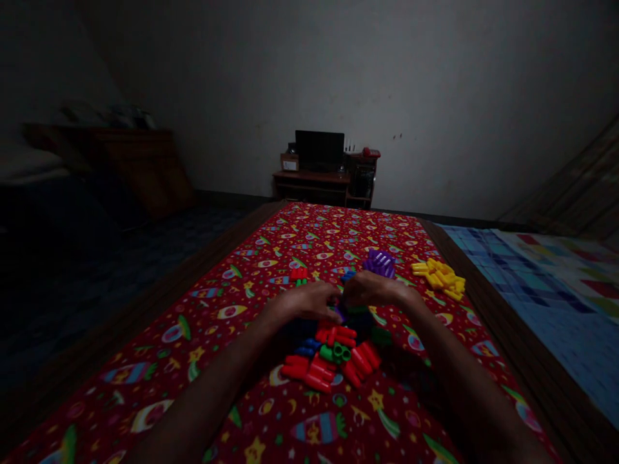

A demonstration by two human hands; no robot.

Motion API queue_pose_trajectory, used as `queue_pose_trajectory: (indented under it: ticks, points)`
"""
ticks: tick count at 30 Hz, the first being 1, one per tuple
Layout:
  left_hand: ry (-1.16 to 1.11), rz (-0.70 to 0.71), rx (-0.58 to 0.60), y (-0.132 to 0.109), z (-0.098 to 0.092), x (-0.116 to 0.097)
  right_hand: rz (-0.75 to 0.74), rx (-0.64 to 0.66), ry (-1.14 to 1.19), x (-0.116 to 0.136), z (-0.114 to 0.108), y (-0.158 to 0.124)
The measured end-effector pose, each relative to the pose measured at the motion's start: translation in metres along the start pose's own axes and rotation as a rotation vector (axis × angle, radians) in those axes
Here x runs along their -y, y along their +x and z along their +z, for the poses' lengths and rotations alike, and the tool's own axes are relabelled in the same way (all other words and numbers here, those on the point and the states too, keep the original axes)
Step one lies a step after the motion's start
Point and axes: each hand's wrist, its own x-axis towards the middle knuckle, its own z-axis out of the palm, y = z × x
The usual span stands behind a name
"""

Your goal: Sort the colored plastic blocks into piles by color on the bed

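Observation:
My left hand (309,301) and my right hand (372,289) meet above a heap of plastic tube pieces on a red patterned cloth (271,412). Both hands have their fingers curled around small dark and blue pieces (345,277) between them; in the dim light I cannot tell exactly what each one grips. Below the hands lie red pieces (314,374), green pieces (336,352) and blue pieces (305,351). A purple pile (380,262) sits just beyond my right hand. A yellow pile (442,278) lies farther right.
A small red piece (298,274) lies beyond my left hand. The cloth covers a long wooden table (476,290). A checked blue mat (556,303) lies at right. A desk with a dark monitor (319,149) stands against the far wall. The room is dim.

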Motion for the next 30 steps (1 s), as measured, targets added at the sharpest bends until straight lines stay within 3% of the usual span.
queue_pose_trajectory:
  ticks: [3,5,10,14,17,20,23,26,30]
  points:
    - [0.111,-0.048,-0.028,0.007,0.014,-0.011,0.037,-0.026,-0.059,-0.003,0.000,0.000]
    - [0.093,-0.087,-0.098,0.010,0.015,-0.004,0.060,-0.059,-0.079,-0.005,-0.004,-0.004]
    - [-0.123,-0.225,-0.353,0.010,-0.006,0.028,0.032,-0.282,0.094,0.004,-0.005,-0.004]
    - [-0.321,-0.164,-0.436,0.011,-0.015,0.030,-0.015,-0.434,0.222,0.012,0.003,0.007]
    - [-0.366,-0.097,-0.421,0.008,-0.017,0.025,0.021,-0.469,0.224,0.007,0.002,0.009]
    - [-0.243,-0.115,-0.373,-0.003,-0.025,0.029,0.161,-0.573,0.124,-0.011,-0.009,-0.001]
    - [-0.045,-0.229,-0.262,-0.019,-0.035,0.042,0.418,-0.678,-0.107,-0.041,-0.021,-0.019]
    - [0.042,-0.420,-0.171,-0.030,-0.040,0.060,0.629,-0.687,-0.276,-0.071,-0.024,-0.033]
    - [-0.072,-0.503,-0.079,-0.035,-0.040,0.084,0.713,-0.613,-0.317,-0.093,-0.017,-0.037]
